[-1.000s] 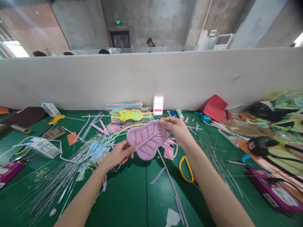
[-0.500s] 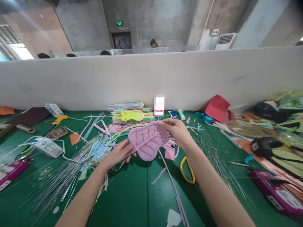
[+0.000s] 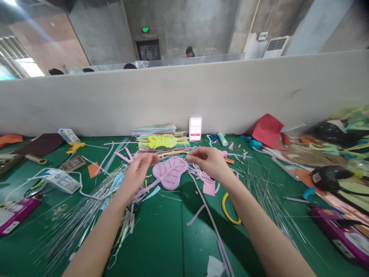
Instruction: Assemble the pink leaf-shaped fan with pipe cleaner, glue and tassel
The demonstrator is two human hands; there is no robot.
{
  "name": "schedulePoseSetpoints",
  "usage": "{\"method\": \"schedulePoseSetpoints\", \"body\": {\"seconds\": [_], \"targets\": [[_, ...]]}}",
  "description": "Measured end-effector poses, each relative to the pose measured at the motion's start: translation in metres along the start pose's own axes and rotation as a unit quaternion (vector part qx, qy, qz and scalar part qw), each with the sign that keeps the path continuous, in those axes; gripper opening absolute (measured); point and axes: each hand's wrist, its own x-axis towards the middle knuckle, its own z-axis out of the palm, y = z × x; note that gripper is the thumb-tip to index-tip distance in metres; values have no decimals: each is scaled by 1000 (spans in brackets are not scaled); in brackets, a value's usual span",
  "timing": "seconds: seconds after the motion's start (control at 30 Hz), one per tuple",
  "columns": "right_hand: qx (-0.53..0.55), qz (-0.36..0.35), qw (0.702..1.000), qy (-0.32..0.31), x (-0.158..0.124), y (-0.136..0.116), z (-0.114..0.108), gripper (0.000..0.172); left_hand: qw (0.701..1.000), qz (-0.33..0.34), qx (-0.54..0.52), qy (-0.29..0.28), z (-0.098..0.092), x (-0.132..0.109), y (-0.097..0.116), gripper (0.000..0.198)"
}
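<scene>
A leaf shape (image 3: 169, 173) made of lilac fuzzy strips, with a raised midrib and side veins, lies on the green table between my hands. Its wrapped stem runs down to the left, beneath my left hand. My left hand (image 3: 141, 167) is off the leaf at its left, fingers stretched out and nothing in them. Close to the leaf's upper right edge, my right hand (image 3: 203, 159) has thumb and fingers pinched together; whether anything is between them is hidden. Behind lie a yellow fuzzy leaf (image 3: 162, 141) and bundles of coloured strips (image 3: 154, 130).
Thin wires (image 3: 77, 211) spread at left, more wires (image 3: 265, 200) at right. Yellow-handled scissors (image 3: 227, 211) lie under my right forearm. A phone (image 3: 195, 129) leans on the grey partition (image 3: 115, 100). Purple devices (image 3: 340, 231) and a yellow glue gun (image 3: 75, 147) sit at the sides.
The lilac leaf, held up in both hands before, has been lowered onto the table. My left hand has let go of its stem and moved up; my right hand has shifted slightly left.
</scene>
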Motion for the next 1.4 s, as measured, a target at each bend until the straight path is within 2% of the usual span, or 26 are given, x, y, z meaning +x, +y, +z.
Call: {"method": "schedulePoseSetpoints", "body": {"seconds": [0.07, 0.1, 0.13, 0.2, 0.27, 0.33, 0.43, 0.53, 0.67, 0.97, 1.1, 1.17, 1.3, 1.4], "targets": [[-55, -30, 998, -12, -3, -5, 3, 13, 983, -21, -46, -176, 11, -1, 25, 47], [-82, -44, 996, -11, -5, -6, 4, 12, 970, -34, -35, -237, 18, 0, 34, 41], [-99, -55, 994, -5, -6, -8, 4, 12, 965, -33, -7, -260, 25, 2, 41, 37], [-76, -55, 996, 3, -6, -9, 3, 13, 971, 4, 46, -233, 38, 8, 49, 31], [21, -21, 999, -15, -6, -10, -1, 16, 978, 67, 66, -185, 46, 14, 51, 30], [142, 39, 988, -55, -5, -11, -6, 24, 977, 114, 60, -168, 47, 17, 54, 29], [248, 109, 957, -107, -5, -12, -11, 30, 974, 125, 50, -181, 40, 14, 60, 28], [282, 121, 942, -136, -6, -13, -11, 25, 975, 114, 42, -187, 34, 10, 65, 28], [277, 122, 944, -135, -7, -15, -9, 23, 975, 106, 48, -189, 31, 9, 64, 29], [266, 136, 945, -133, -6, -16, -10, 29, 968, 143, 72, -195, 30, 12, 58, 28], [282, 121, 941, -142, -6, -14, -10, 29, 970, 106, 49, -212, 32, 11, 59, 30], [279, 109, 946, -125, -6, -13, -12, 28, 971, 88, 39, -217, 31, 11, 60, 30], [267, 66, 960, -52, -5, -13, -18, 34, 975, 95, 49, -193, 27, 13, 62, 32], [177, 2, 984, -21, -8, -17, -20, 30, 976, 116, 79, -165, 26, 13, 62, 34]]}}
